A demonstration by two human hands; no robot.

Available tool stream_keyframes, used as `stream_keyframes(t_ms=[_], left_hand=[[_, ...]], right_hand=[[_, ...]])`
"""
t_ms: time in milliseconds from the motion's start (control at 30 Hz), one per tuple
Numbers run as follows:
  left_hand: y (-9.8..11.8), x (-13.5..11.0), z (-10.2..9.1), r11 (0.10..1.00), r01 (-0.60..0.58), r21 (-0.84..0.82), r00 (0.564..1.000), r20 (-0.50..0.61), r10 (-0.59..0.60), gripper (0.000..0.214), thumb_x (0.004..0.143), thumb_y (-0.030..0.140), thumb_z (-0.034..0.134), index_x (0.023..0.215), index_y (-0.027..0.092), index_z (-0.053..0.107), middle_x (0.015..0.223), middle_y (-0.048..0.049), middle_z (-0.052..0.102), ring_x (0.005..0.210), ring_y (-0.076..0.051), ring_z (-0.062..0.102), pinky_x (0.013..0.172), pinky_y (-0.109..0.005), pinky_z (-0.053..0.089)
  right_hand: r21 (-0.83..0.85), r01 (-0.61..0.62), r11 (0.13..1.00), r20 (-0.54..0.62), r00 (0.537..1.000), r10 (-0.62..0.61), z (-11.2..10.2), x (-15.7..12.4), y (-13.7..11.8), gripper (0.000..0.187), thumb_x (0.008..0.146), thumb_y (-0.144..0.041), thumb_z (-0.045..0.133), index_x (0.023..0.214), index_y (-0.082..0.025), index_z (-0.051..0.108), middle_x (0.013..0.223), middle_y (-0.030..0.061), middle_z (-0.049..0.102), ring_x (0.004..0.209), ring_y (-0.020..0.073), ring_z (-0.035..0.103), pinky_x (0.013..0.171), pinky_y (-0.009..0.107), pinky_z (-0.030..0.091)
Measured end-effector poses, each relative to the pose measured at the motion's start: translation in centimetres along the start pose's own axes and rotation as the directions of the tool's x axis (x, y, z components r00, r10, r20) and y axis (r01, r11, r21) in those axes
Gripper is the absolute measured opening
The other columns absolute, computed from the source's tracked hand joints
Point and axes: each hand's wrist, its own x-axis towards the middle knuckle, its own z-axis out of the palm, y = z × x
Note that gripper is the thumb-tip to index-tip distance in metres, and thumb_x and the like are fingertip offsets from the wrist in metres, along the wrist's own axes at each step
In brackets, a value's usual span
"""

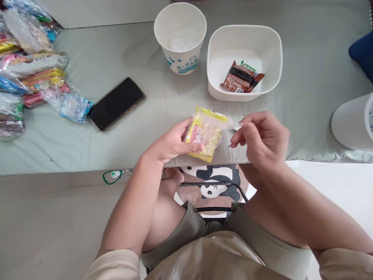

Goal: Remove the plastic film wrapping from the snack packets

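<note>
My left hand point(183, 142) grips a small yellow snack packet point(205, 134) in clear plastic, its thumb across the front. From the packet's upper right a strip of clear plastic stretches to my right hand point(259, 136), whose thumb and fingertips pinch its end. A small dark point shows below those fingertips; I cannot make out what it is. Just beyond my hands stands a white square tub point(244, 35) with a few brown wrapped snacks point(240, 77) inside. To its left is a white paper bucket point(183, 58) with a blue print, holding something whitish and translucent.
A black phone point(116, 103) lies on the grey-green cloth point(140, 50). Several wrapped snacks point(37, 62) are heaped at the far left. At the right edge are a white container point(354, 124) and a dark blue object point(363, 54). A panda-print mat point(189, 190) lies below the cloth's front edge.
</note>
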Motion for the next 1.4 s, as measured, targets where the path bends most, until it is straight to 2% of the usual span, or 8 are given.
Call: stream_keyframes(t_ms=[167, 267, 433, 533, 833, 1067, 1233, 1400], left_hand=[[-0.1, 0.1, -0.1, 0.992, 0.119, 0.037, 0.989, 0.084, -0.121, 0.066, 0.066, 0.030, 0.096, 0.122, 0.016, 0.066, 0.119, -0.0114, 0.077, 0.106, -0.027, 0.074, 0.086, -0.033, 0.060], [-0.4, 0.2, 0.4, 0.997, 0.071, -0.020, 0.997, 0.010, -0.071, 0.066, 0.066, 0.031, 0.096, 0.123, 0.018, 0.065, 0.121, -0.0101, 0.076, 0.107, -0.027, 0.075, 0.087, -0.033, 0.061], [-1.2, 1.1, 1.8, 0.982, -0.029, -0.187, 0.988, -0.156, -0.001, 0.060, 0.076, 0.047, 0.088, 0.125, 0.023, 0.062, 0.124, -0.0089, 0.076, 0.114, -0.030, 0.075, 0.093, -0.040, 0.062], [-1.5, 1.5, 2.5, 0.970, -0.054, -0.237, 0.981, -0.192, 0.008, 0.050, 0.082, 0.051, 0.082, 0.118, 0.020, 0.065, 0.119, -0.0092, 0.078, 0.117, -0.032, 0.074, 0.101, -0.045, 0.060], [-0.9, 1.7, 3.2, 0.942, -0.071, -0.328, 0.939, -0.340, -0.047, 0.037, 0.084, 0.048, 0.077, 0.106, 0.018, 0.070, 0.100, -0.0067, 0.080, 0.106, -0.030, 0.077, 0.093, -0.042, 0.063], [-0.5, 1.9, 0.9, 0.931, -0.195, -0.308, 0.830, -0.557, -0.010, 0.035, 0.086, 0.050, 0.069, 0.105, 0.021, 0.068, 0.105, -0.0046, 0.079, 0.114, -0.026, 0.074, 0.097, -0.037, 0.061], [-0.2, 1.2, -0.2, 0.954, -0.176, -0.243, 0.814, -0.580, 0.002, 0.042, 0.082, 0.057, 0.073, 0.101, 0.020, 0.067, 0.098, -0.0075, 0.079, 0.105, -0.027, 0.076, 0.087, -0.037, 0.062], [-0.7, 0.6, 1.3, 0.994, -0.084, -0.072, 0.928, -0.368, 0.052, 0.047, 0.084, 0.062, 0.075, 0.100, 0.019, 0.068, 0.090, -0.0053, 0.077, 0.086, -0.021, 0.075, 0.079, -0.033, 0.060]], right_hand=[[0.359, -0.195, 0.913, -0.183, 0.944, 0.274, 0.0, 1.4, 1.2, 0.023, 0.096, -0.048, 0.063, 0.099, -0.027, 0.054, 0.089, -0.0009, 0.077, 0.066, 0.0140, 0.074, 0.044, 0.022, 0.045], [0.194, -0.096, 0.976, -0.221, 0.965, 0.139, -0.4, 1.2, 1.2, 0.018, 0.097, -0.043, 0.062, 0.104, -0.028, 0.055, 0.109, 0.0023, 0.074, 0.090, 0.0165, 0.075, 0.065, 0.028, 0.057], [-0.190, 0.032, 0.981, 0.097, 0.995, -0.014, 0.1, -0.4, 0.3, 0.024, 0.087, -0.037, 0.075, 0.104, -0.025, 0.062, 0.082, -0.0008, 0.069, 0.069, 0.0145, 0.064, 0.065, 0.030, 0.054], [-0.265, 0.085, 0.960, 0.121, 0.991, -0.054, 0.8, -0.9, 0.0, 0.015, 0.085, -0.023, 0.072, 0.099, -0.024, 0.065, 0.076, -0.0030, 0.069, 0.066, 0.0128, 0.062, 0.064, 0.028, 0.052], [-0.276, 0.443, 0.853, 0.004, 0.888, -0.459, 1.4, -1.1, 0.0, 0.018, 0.088, -0.009, 0.071, 0.088, -0.024, 0.062, 0.088, 0.0008, 0.075, 0.082, 0.0161, 0.073, 0.071, 0.030, 0.055], [-0.004, 0.605, 0.796, 0.276, 0.766, -0.581, 1.1, -0.9, -0.4, 0.022, 0.087, -0.005, 0.066, 0.095, -0.025, 0.063, 0.082, -0.0026, 0.080, 0.085, 0.0194, 0.080, 0.073, 0.035, 0.053], [0.031, 0.456, 0.889, 0.389, 0.814, -0.431, 0.0, -0.3, -0.7, 0.009, 0.091, -0.018, 0.064, 0.095, -0.026, 0.066, 0.064, -0.0048, 0.072, 0.055, 0.0140, 0.069, 0.058, 0.031, 0.052], [-0.181, 0.214, 0.960, 0.184, 0.966, -0.181, 0.0, 0.1, -0.3, 0.010, 0.089, -0.034, 0.070, 0.089, -0.025, 0.065, 0.061, -0.0044, 0.066, 0.050, 0.0117, 0.058, 0.051, 0.027, 0.046]])
